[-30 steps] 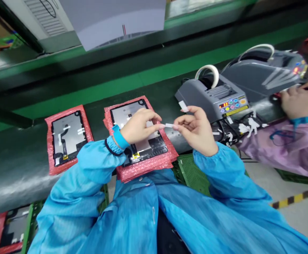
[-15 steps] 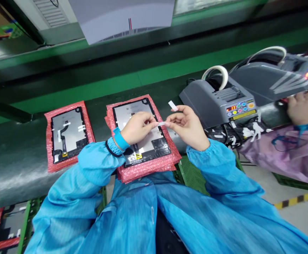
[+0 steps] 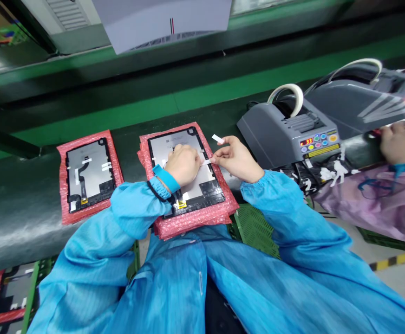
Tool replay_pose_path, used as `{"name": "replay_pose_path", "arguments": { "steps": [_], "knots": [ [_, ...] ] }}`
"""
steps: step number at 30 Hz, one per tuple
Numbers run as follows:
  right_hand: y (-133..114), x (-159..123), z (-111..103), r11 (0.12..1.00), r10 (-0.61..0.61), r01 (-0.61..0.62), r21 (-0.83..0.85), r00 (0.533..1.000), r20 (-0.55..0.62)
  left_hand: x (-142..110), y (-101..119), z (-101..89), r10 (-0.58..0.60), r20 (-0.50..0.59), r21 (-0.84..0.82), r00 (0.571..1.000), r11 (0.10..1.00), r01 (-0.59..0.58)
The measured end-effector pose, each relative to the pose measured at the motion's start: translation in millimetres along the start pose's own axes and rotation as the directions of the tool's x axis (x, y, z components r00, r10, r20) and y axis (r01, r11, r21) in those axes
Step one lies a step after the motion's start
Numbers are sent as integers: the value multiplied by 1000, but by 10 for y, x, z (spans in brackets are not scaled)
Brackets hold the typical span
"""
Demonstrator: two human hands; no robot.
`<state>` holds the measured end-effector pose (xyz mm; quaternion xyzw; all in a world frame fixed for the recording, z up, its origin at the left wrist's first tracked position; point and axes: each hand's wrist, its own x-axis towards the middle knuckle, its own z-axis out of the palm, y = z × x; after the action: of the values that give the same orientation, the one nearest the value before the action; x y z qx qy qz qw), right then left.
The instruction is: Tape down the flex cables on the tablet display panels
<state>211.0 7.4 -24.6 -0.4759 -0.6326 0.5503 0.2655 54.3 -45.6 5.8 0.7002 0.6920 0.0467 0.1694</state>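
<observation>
A tablet screen panel (image 3: 174,137), grey with a black frame, lies back side up on a stack of pink bubble-wrap bags (image 3: 192,226). My left hand (image 3: 185,164) is curled low over the panel, its fingertips partly hidden, with one end of a short white tape strip (image 3: 206,162) at its fingers. At the panel's right edge, my right hand (image 3: 235,158) pinches the strip's other end between thumb and finger. A second white tape piece (image 3: 218,138) sticks out from a raised finger of that hand.
Another screen panel (image 3: 94,174) with white tape pieces lies on pink bubble wrap to the left. On the right stand a grey tape dispenser (image 3: 275,134) and a second dispenser (image 3: 356,104). A co-worker's hand (image 3: 397,141) is at the far right. Green crates (image 3: 256,227) sit below the bench.
My left hand has turned over and lowered onto the panel. My right hand has shifted slightly left with the tape strip, and the spare piece on its finger has tilted flatter.
</observation>
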Motion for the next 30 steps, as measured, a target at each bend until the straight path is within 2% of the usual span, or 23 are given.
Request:
{"name": "replay_pose_path", "arguments": {
  "steps": [15, 19, 23, 25, 27, 30],
  "knots": [
    [10, 57, -3, 998, 5, -2, -63, 999, 48, 13, -47, 75, 27, -21, -13, 999, 1000, -27],
    [47, 79, 27, 997, 67, -70, 40, 995, 72, -2, -33, 94, 32, -31, 2, 999, 999, -32],
    [192, 112, 28, 971, 98, -122, 207, 988, 121, -14, -42, 108, 29, -70, 3, 997, 1000, -29],
    [267, 127, -8, 961, 109, -144, 238, 982, 153, -6, -74, 94, 7, -85, -16, 996, 1000, -9],
    [296, 128, -64, 968, 90, -119, 220, 987, 137, 18, -129, 57, -17, -104, -55, 994, 998, 11],
    [208, 84, -152, 995, -66, 61, 85, 996, 60, 74, -220, -34, 30, -165, -164, 986, 985, -57]
  ]
}}
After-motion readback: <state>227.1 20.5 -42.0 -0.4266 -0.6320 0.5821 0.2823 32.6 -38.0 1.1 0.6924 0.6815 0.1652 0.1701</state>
